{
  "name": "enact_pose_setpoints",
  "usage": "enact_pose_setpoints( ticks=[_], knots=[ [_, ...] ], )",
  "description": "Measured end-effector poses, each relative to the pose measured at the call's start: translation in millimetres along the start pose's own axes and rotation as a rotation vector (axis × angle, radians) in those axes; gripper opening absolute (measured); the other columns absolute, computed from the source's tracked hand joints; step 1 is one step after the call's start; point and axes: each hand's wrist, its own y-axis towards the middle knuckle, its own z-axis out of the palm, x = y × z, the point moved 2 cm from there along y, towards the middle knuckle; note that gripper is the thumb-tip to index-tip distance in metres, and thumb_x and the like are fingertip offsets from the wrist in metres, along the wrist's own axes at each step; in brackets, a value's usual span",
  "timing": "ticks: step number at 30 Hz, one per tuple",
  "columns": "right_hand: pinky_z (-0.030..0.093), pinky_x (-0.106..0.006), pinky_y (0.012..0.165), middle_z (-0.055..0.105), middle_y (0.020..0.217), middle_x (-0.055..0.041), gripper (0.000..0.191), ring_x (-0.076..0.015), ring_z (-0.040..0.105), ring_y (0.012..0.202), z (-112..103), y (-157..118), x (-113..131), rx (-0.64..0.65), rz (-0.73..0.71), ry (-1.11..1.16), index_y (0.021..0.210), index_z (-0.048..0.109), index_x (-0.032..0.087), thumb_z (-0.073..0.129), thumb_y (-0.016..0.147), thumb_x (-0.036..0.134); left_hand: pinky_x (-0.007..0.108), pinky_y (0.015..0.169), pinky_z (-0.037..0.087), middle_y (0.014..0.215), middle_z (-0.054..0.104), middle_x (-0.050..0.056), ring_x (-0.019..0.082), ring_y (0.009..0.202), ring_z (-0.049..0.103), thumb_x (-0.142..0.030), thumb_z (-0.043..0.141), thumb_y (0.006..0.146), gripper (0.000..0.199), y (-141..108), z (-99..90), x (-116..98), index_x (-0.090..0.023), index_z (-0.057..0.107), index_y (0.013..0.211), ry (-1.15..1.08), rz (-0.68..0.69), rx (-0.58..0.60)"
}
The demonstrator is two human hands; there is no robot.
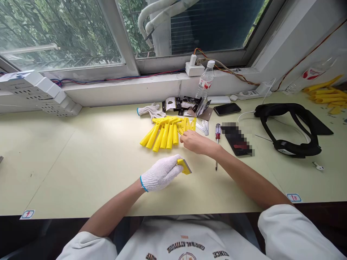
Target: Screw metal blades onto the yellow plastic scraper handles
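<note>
The gloved left hand (162, 174) is gripping a yellow scraper piece (185, 167) above the table (81, 162).
The bare right hand (199, 143) is at the small yellow parts (192, 124), beside the yellow handles (164, 136); its fingers are bent, but I cannot tell if they grip one.

The bench (89, 162) is pale yellow-green. The row of handles (164, 136) is bright yellow; the small scraper (184, 166) is yellow with a grey edge. The worn glove (159, 173) is white with a blue cuff edge. The screwdriver (218, 132) has a clear-and-red handle. The bottle's cap (210, 64) is white, its label (205, 83) red and white.
</note>
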Motion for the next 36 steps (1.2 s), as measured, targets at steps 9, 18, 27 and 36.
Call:
enact_pose_setpoints(
  ticks=[9,18,27,36],
  knots=[
    [0.050,-0.029,0.072,0.075,0.097,-0.0047,0.016,-0.0164,0.065,0.084,-25.6,-51.5,34.4,-0.003,-0.180,0.913,0.108,0.073,0.019,0.064,0.106,0.031,0.040,0.090,0.052,0.108,0.076,0.013,0.029,0.097,0.071,-0.033,0.057,0.104,0.024,-3.6,19.1,29.0,-0.026,0.077,0.114,0.391,0.191,-0.102],
    [0.059,-0.031,0.078,0.080,0.095,-0.0087,0.009,-0.0177,0.073,0.086,30.9,-73.9,45.2,-0.063,-0.390,1.368,0.098,0.084,0.017,0.083,0.094,0.025,0.044,0.085,0.059,0.101,0.076,0.016,0.029,0.086,0.072,-0.042,0.072,0.095,0.022,-11.0,12.4,39.0,-0.027,0.080,0.108,0.412,0.260,-0.010],
    [0.062,-0.029,0.072,0.082,0.090,-0.0048,0.006,-0.0178,0.077,0.079,34.5,-88.0,57.8,-0.351,-0.377,0.979,0.095,0.075,0.022,0.078,0.095,0.016,0.032,0.066,0.060,0.086,0.072,0.007,0.019,0.069,0.068,-0.046,0.057,0.107,0.028,-8.6,23.6,51.7,-0.023,0.071,0.115,0.631,0.723,-0.230],
    [0.063,-0.031,0.073,0.082,0.093,-0.0041,0.013,-0.0179,0.077,0.080,37.8,-92.2,57.3,-0.509,-0.521,0.703,0.102,0.071,0.024,0.073,0.100,0.011,0.032,0.060,0.058,0.083,0.074,0.005,0.020,0.067,0.071,-0.041,0.061,0.104,0.024,-6.5,24.0,45.7,-0.021,0.070,0.112,0.726,0.812,-0.332]
  ],
)
